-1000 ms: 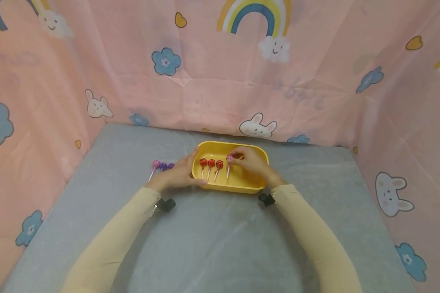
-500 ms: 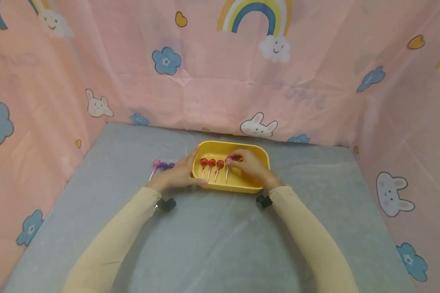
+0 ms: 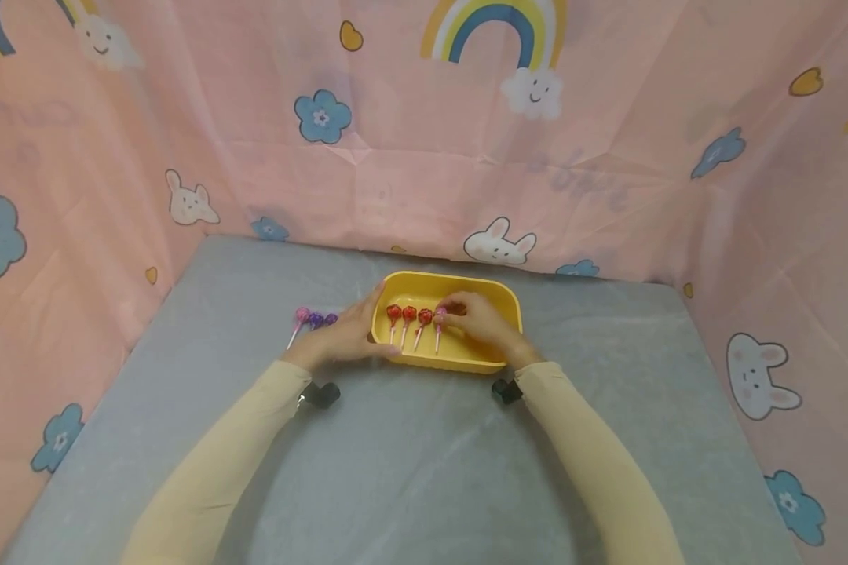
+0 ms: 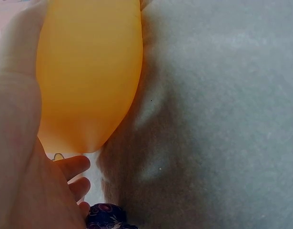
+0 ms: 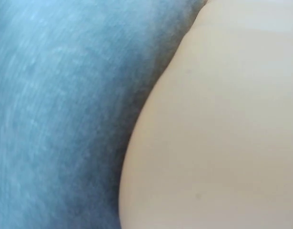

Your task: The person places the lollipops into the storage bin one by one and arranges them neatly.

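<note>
A yellow plastic tray (image 3: 459, 363) lies crosswise on the grey cloth in the head view. Three lollipops in red wrappers (image 3: 409, 314) lie side by side in its left half, sticks toward the person. My left hand (image 3: 342, 333) grips the tray's left end, thumb along the near side and fingers toward the far side. Inside the tray, my right hand (image 3: 482, 318) pinches a pink lollipop (image 3: 439, 328) by its head, to the right of the red ones. The right wrist view shows mostly skin and cloth; its fingertips are out of frame.
Left of the left hand lie a pink-wrapped lollipop (image 3: 301, 315) and two purple-wrapped lollipops (image 3: 316, 320), their sticks partly behind the hand. A dark purple wrapper (image 4: 106, 214) shows below the fingers in the left wrist view. A pink patterned curtain (image 3: 396, 180) borders the table.
My right hand has shifted slightly left and toward the person with the pink lollipop, bringing it nearer the red ones. The left hand stays on the tray.
</note>
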The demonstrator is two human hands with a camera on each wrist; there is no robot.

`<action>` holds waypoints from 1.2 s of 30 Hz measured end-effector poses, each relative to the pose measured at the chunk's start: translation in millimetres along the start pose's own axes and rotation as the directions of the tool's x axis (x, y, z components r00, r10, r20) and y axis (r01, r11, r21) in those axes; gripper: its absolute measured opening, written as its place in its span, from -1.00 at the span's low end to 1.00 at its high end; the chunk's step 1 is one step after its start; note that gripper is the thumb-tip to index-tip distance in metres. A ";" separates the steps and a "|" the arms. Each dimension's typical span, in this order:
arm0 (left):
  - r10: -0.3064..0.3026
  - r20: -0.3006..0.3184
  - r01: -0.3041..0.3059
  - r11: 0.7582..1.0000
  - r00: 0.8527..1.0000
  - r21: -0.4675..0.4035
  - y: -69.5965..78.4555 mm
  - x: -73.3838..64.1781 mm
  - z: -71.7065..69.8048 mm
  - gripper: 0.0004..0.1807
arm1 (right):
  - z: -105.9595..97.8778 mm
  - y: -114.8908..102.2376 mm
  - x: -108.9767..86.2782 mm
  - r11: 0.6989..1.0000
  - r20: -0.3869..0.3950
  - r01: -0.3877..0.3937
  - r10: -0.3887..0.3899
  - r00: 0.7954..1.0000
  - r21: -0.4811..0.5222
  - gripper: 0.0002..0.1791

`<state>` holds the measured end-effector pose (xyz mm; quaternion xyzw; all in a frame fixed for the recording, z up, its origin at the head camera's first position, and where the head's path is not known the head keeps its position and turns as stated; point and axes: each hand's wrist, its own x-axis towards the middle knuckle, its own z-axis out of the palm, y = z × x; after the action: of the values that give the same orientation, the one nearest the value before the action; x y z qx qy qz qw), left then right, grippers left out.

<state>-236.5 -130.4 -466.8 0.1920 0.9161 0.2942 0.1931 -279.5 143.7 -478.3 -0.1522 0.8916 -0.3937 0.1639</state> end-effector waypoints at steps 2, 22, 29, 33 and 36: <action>-0.003 0.002 0.003 1.000 1.000 0.000 0.4 0.0 -0.4 0.41 | 0.1 0.3 0.3 1.000 0.000 0.000 0.000 1.000 0.001 -0.65; 0.003 0.002 -0.003 1.000 1.000 0.005 -2.1 1.1 1.0 0.43 | 4.1 0.5 1.2 0.999 -0.021 -0.024 0.023 1.000 -0.028 -0.67; -0.004 0.004 0.004 1.000 1.000 -0.007 0.4 -2.0 -0.1 0.41 | 5.7 2.1 1.6 0.999 -0.027 -0.012 0.011 1.000 -0.039 -0.65; -0.002 0.000 0.002 1.000 1.000 -0.009 0.9 -2.0 0.4 0.41 | 5.9 1.8 0.9 0.999 -0.033 -0.020 0.019 0.999 -0.034 -0.66; -0.006 0.003 0.006 1.000 1.000 -0.008 1.3 -1.2 0.7 0.41 | 5.7 2.2 1.2 0.999 -0.034 -0.023 0.022 0.999 -0.043 -0.66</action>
<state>-234.8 -129.6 -466.3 0.1886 0.9153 0.2971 0.1960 -278.5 141.0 -483.7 -0.1389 0.9042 -0.3751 0.1499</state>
